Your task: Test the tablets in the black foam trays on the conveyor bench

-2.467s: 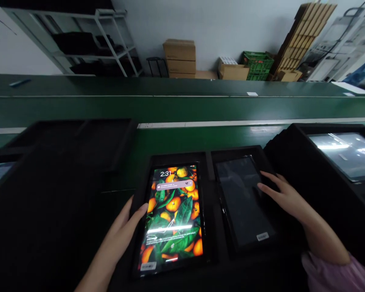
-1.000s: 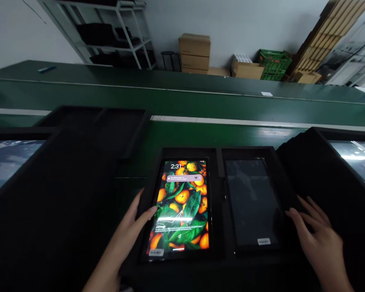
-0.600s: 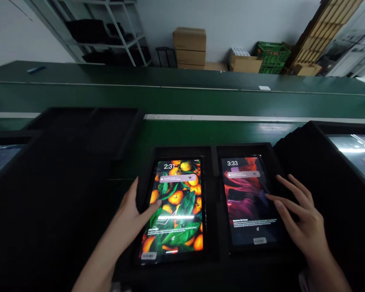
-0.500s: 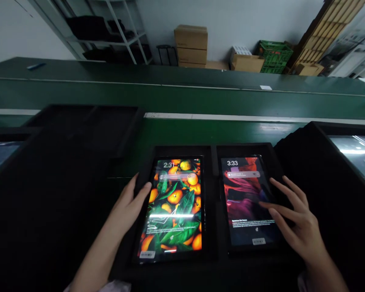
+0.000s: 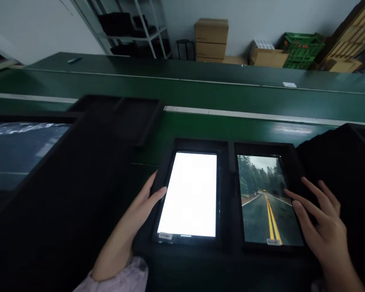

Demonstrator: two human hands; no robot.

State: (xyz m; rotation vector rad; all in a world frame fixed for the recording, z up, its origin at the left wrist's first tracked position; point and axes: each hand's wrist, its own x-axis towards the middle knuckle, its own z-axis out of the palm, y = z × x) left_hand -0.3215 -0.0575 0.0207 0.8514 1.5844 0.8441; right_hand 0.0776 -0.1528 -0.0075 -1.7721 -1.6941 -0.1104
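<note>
A black tray [image 5: 232, 160] with two compartments lies in front of me, one tablet in each. The left tablet [image 5: 190, 194] shows a plain white screen; the right tablet [image 5: 261, 223] shows a road through a forest. Small labels sit at the bottom of both. My left hand [image 5: 142, 207] grips the tray's left wall, its thumb at the left tablet's edge and its other fingers partly hidden outside. Over the right tablet's right side, my right hand [image 5: 325, 219] is open with spread fingers, the index fingertip at the screen.
Stacked black trays [image 5: 79, 162] stand at the left, with a film-covered screen [image 5: 24, 154] on top. Another black stack [image 5: 331, 150] rises at the right. Behind runs a green bench [image 5: 219, 125]. Cardboard boxes [image 5: 211, 38], green crates [image 5: 304, 46] and a shelf [image 5: 146, 34] stand beyond.
The left screen went from an oranges picture to plain white, the right from a red canyon lock screen to a forest road. The view shifted, so everything sits further right.
</note>
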